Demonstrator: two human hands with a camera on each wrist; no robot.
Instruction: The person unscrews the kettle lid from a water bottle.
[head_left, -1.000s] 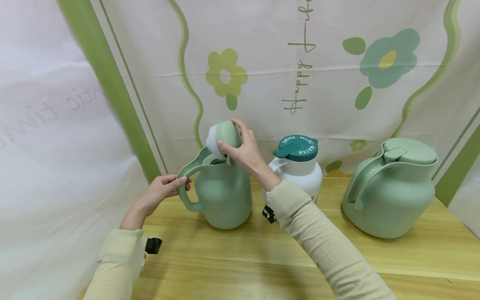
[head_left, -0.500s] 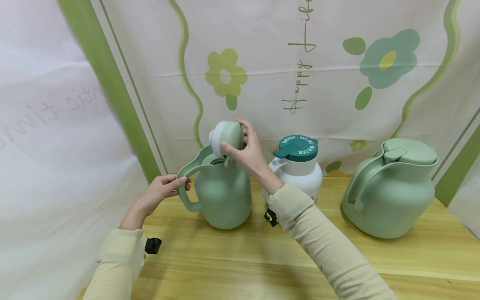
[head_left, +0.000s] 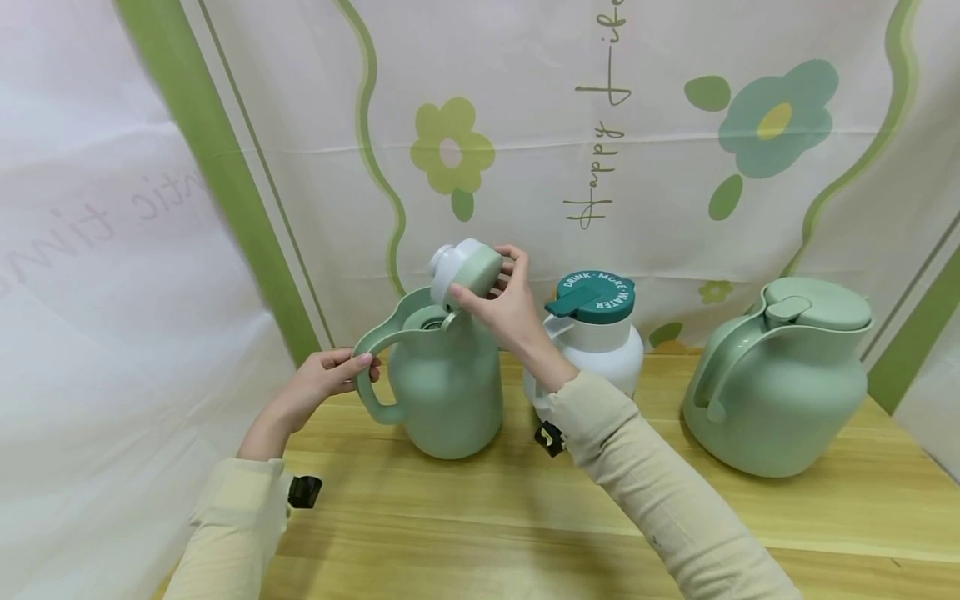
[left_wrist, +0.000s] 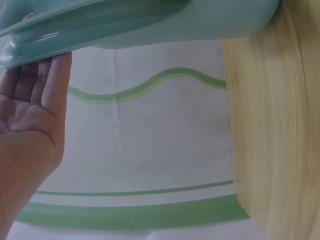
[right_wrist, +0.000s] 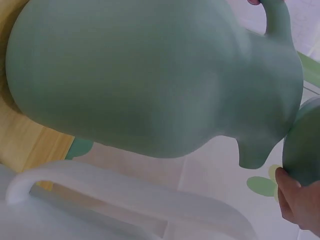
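Observation:
A pale green thermos jug (head_left: pixel 450 392) stands upright on the table, its mouth uncovered. My left hand (head_left: pixel 318 383) grips the upper part of the jug's handle (head_left: pixel 365 392) between thumb and fingers; the left wrist view shows the fingers (left_wrist: pixel 52 85) under the handle. My right hand (head_left: pixel 517 312) pinches a green-and-white stopper lid (head_left: pixel 472 271), tilted on its side just above the jug's right rim, white underside facing up and left. In the right wrist view the lid (right_wrist: pixel 302 142) is close beside the jug's neck, partly cut off by the frame edge.
Close on the right of the jug, behind my right forearm, is a white jug (head_left: pixel 607 350) with a dark teal lid. A second green jug (head_left: pixel 780 392), lidded, stands farther right. A patterned curtain (head_left: pixel 525 75) hangs behind the wooden table (head_left: pixel 420 533).
My right hand has moved slightly right and turned the lid over further, showing more of its white underside and the jug's mouth. My left hand stays on the handle.

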